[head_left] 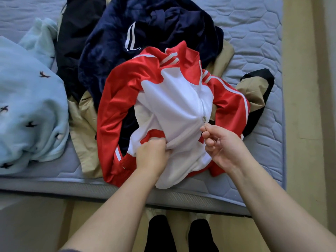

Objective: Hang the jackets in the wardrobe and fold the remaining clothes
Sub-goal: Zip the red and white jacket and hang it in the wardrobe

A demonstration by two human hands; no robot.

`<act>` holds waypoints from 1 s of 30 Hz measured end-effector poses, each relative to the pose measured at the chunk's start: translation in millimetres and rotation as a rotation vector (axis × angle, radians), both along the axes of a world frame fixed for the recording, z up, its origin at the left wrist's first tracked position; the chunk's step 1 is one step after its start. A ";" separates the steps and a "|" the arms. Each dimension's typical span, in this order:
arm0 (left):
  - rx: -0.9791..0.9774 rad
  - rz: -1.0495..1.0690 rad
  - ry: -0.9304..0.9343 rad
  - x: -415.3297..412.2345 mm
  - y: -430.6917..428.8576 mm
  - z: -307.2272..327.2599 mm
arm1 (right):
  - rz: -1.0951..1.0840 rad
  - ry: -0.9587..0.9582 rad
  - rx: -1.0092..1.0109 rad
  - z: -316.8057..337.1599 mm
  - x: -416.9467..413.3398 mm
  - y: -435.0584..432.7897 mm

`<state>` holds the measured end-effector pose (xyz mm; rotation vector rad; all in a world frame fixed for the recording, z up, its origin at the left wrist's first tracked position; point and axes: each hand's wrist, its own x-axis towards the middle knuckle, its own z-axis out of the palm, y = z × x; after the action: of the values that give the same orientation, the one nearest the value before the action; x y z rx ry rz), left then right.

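The fingers (pixel 208 132) of the right hand (pixel 221 145) are curled, with thumb and forefinger pinched on the lower tip of the zipper pull (pixel 204 120) of the red-and-white track jacket (pixel 174 99). The left hand (pixel 152 154) has its fingers closed round a bunch of the jacket's white front panel, beside the zip line. The jacket lies crumpled at the near edge of the mattress (pixel 254 37), collar away from the person, on top of a beige jacket (pixel 85 124) and a navy velour garment (pixel 112 51). A light blue sweatshirt (pixel 27 106) lies to the left, apart from the pile. Step in hand, by judgement: working the zip to prepare this jacket for hanging. The next move calls for the left hand to hold the panel taut while the right draws the pull along the teeth. Slack fabric could jam the slider.
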<state>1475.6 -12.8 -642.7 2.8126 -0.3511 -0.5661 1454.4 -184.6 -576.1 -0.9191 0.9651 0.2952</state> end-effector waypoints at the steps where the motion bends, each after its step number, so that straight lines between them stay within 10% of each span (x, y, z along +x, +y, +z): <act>1: -0.043 -0.057 -0.062 4.9 -10.0 6.4 | -0.008 0.000 0.011 0.0 0.2 2.2; 30: 0.131 -0.104 0.122 -13.0 17.9 -7.6 | -0.332 -0.226 0.150 25.8 -17.0 7.6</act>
<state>1462.5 5.1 -650.3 2.8786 -0.4532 -0.8066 1437.4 -177.0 -550.3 -0.6276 0.8570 -0.0188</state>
